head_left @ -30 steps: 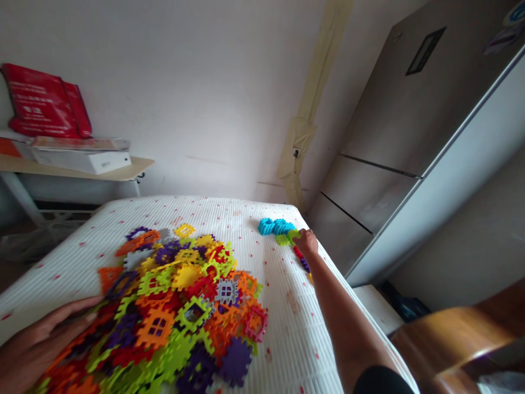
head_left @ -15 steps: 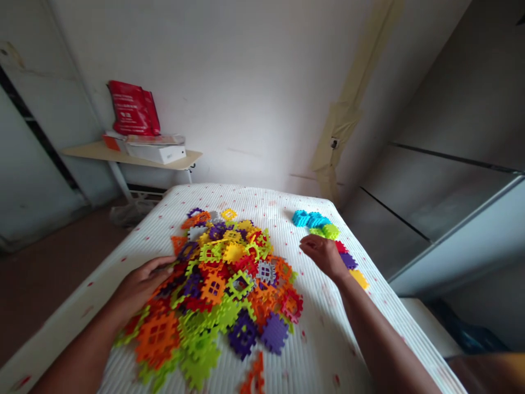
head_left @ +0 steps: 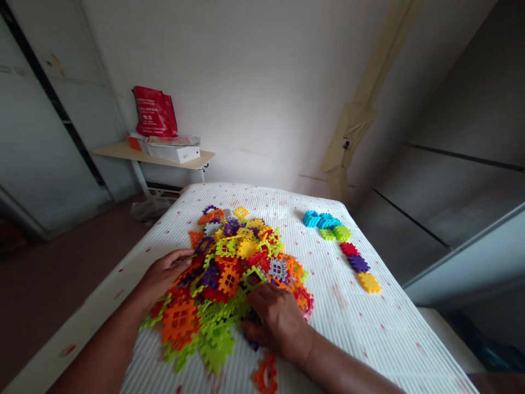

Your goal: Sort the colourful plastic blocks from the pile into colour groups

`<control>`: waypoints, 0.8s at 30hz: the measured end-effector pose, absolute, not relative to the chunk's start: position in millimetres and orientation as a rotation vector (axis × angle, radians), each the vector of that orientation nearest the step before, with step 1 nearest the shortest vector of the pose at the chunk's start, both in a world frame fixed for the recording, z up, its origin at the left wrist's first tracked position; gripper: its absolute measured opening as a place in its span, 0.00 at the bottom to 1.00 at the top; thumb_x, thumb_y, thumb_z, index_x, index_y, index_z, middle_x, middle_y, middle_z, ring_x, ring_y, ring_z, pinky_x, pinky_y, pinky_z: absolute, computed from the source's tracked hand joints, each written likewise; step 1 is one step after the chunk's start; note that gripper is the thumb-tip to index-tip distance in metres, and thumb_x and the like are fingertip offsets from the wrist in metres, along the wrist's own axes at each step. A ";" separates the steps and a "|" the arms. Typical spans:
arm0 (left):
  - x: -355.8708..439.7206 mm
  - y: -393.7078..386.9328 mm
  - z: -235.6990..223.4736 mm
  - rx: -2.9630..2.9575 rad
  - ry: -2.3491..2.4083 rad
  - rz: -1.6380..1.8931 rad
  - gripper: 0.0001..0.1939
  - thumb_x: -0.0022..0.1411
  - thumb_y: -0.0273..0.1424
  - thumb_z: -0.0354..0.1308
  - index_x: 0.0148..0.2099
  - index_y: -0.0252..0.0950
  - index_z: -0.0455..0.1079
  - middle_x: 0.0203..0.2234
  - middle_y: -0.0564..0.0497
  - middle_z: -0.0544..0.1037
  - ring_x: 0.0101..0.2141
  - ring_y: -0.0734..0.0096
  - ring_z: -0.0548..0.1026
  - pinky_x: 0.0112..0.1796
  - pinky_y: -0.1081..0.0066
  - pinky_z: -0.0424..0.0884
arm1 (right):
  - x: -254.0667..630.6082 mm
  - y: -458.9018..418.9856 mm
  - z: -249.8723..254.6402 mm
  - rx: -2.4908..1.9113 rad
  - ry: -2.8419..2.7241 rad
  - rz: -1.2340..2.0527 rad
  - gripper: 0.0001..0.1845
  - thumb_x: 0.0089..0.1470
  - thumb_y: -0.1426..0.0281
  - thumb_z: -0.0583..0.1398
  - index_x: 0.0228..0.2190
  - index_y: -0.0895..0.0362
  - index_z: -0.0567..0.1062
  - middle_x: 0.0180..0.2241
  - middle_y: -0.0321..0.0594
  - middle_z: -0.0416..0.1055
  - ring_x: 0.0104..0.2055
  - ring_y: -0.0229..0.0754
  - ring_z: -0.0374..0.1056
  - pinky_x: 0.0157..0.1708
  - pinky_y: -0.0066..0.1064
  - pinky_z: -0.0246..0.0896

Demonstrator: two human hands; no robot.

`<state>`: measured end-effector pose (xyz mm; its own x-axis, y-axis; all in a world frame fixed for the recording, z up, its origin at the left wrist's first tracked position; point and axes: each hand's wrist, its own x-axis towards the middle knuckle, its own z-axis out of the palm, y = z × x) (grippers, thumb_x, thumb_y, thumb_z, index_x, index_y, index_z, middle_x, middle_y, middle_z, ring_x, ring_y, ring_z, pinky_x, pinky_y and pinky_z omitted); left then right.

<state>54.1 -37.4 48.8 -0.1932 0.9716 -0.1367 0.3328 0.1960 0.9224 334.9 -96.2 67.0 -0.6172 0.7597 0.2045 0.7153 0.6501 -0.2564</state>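
A heap of plastic interlocking tiles [head_left: 246, 249] in orange, green, purple, red, yellow and grey lies on the bed-like surface [head_left: 324, 350]. My left hand [head_left: 166, 272] rests against the heap's left side, its fingers stretched out and apart. Over the front right of the heap is my right hand [head_left: 276, 317], bent down, with a gap between thumb and fingers above green and dark purple tiles. Its fingertips are partly hidden among them. Beneath that hand, towards me, lies a loose orange tile [head_left: 266, 375].
Along the right side run blue tiles [head_left: 324, 220], green tiles [head_left: 342, 233], a red tile [head_left: 350, 249], a purple tile [head_left: 359, 264] and a yellow tile [head_left: 369, 283]. A side table [head_left: 110, 150] at the back left bears a white box and a red bag [head_left: 155, 112].
My right hand has moved from beside the sorted tiles on the right, left and down onto the heap's front. My left hand stays by the heap. The view has turned slightly left.
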 end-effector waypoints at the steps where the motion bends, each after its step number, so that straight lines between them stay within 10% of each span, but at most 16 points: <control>1: 53.8 -37.3 48.5 1.247 1.672 1.012 0.29 0.45 0.47 0.58 0.46 0.35 0.69 0.36 0.47 0.80 0.37 0.60 0.77 0.38 0.70 0.73 | 328.4 -98.6 62.8 -1.225 -2.587 0.165 0.15 0.46 0.60 0.63 0.34 0.56 0.70 0.35 0.41 0.71 0.36 0.44 0.66 0.33 0.31 0.61; 24: 40.7 -26.8 29.8 1.264 1.724 0.951 0.31 0.45 0.53 0.58 0.48 0.40 0.69 0.43 0.52 0.78 0.43 0.61 0.75 0.41 0.73 0.71 | 414.5 -58.9 91.3 -1.267 -2.065 0.500 0.26 0.44 0.70 0.62 0.47 0.56 0.67 0.38 0.41 0.69 0.35 0.39 0.66 0.35 0.30 0.63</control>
